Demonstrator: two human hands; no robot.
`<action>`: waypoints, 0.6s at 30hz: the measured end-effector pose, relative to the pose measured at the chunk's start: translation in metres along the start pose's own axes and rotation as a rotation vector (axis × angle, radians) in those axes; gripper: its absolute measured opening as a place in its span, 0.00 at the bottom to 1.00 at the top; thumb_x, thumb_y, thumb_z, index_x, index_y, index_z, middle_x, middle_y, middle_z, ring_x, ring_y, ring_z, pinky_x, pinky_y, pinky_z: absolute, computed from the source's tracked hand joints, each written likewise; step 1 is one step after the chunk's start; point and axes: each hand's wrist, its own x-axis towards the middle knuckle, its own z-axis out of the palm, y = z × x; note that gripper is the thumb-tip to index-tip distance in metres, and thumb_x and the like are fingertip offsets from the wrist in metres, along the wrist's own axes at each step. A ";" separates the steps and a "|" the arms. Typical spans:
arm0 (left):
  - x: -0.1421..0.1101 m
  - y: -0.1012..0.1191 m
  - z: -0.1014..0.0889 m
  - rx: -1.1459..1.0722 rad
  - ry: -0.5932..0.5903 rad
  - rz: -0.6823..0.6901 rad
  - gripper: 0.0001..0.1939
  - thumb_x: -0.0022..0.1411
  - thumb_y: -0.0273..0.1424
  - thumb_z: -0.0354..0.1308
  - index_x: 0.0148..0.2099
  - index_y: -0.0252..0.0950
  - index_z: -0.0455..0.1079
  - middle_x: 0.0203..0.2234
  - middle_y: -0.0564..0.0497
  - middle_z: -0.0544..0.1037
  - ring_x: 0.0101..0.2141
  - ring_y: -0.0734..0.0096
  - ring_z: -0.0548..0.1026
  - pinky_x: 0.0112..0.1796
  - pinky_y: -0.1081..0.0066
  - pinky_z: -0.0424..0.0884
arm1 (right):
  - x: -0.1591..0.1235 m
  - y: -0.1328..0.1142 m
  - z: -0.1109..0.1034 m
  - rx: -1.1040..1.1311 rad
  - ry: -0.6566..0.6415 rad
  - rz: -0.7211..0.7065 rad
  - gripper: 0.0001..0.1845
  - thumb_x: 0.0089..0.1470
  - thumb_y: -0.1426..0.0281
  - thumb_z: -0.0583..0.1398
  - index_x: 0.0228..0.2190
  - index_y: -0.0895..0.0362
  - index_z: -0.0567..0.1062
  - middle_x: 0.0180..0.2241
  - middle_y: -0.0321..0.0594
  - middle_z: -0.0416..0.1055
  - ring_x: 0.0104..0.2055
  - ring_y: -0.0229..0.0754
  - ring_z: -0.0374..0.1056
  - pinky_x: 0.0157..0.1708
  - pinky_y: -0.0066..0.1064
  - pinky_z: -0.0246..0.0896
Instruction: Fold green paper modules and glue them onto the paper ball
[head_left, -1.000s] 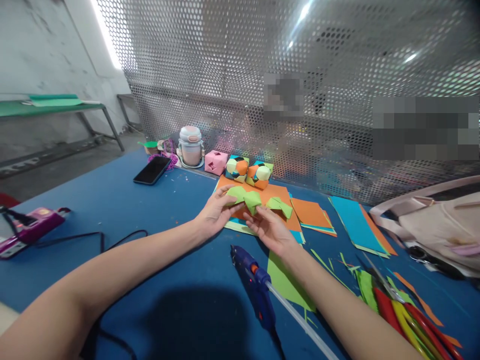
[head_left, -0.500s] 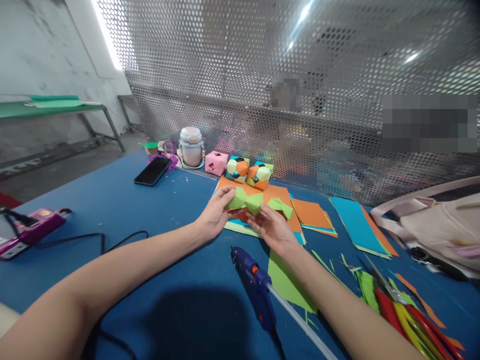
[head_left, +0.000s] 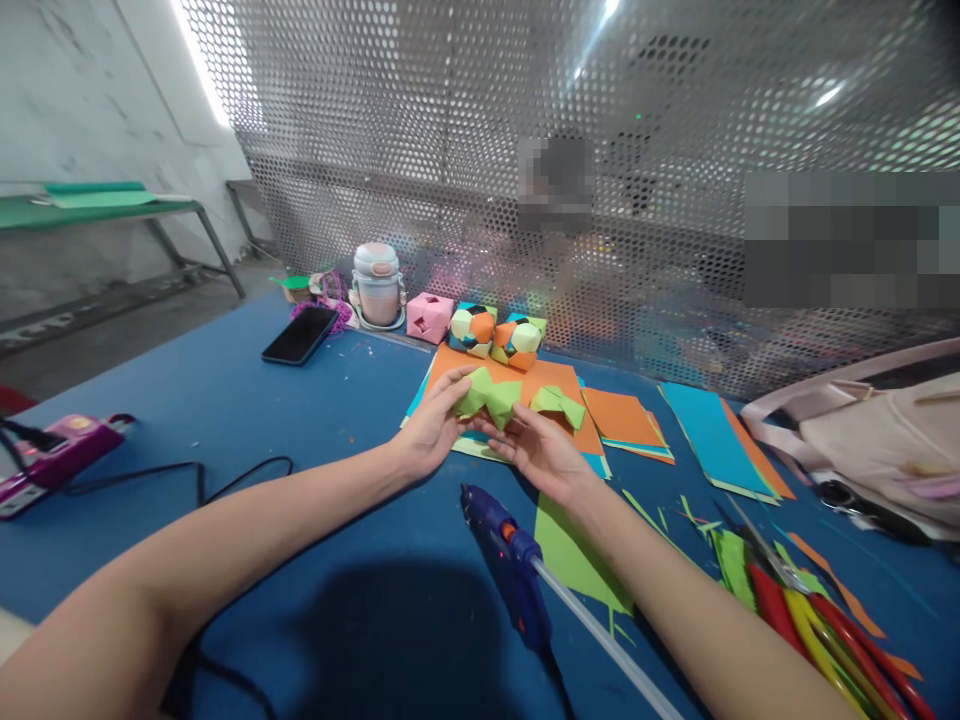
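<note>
Both of my hands meet over a stack of orange paper sheets on the blue table. My left hand and my right hand pinch a folded light-green paper piece between their fingertips, holding it just above the sheets. A second folded green piece lies on the orange paper just right of my hands. Two multicoloured paper balls and a pink paper cube stand behind the sheets.
A blue glue gun lies near my right wrist. A black phone, a small bottle and a pink device with cable sit left. Orange and teal sheets, scissors, paper scraps and a pink bag sit right. A perforated metal screen backs the table.
My hands have kept hold of the green folded piece and turned it slightly, pressing its parts closer together. The view has tipped down a little.
</note>
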 end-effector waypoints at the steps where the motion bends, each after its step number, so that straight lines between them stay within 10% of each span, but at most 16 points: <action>1: 0.001 -0.001 -0.001 -0.002 0.003 0.008 0.15 0.52 0.36 0.61 0.43 0.40 0.67 0.35 0.54 0.74 0.32 0.73 0.72 0.32 0.73 0.66 | 0.000 0.000 0.000 -0.001 0.002 -0.001 0.08 0.46 0.67 0.64 0.31 0.58 0.76 0.31 0.40 0.77 0.35 0.42 0.74 0.31 0.28 0.69; 18: 0.007 0.005 0.000 0.123 0.066 0.046 0.13 0.55 0.30 0.57 0.43 0.37 0.74 0.39 0.51 0.76 0.38 0.72 0.71 0.40 0.74 0.64 | 0.002 -0.002 -0.002 -0.118 0.068 -0.183 0.13 0.40 0.68 0.67 0.32 0.54 0.75 0.29 0.33 0.76 0.31 0.36 0.70 0.31 0.27 0.69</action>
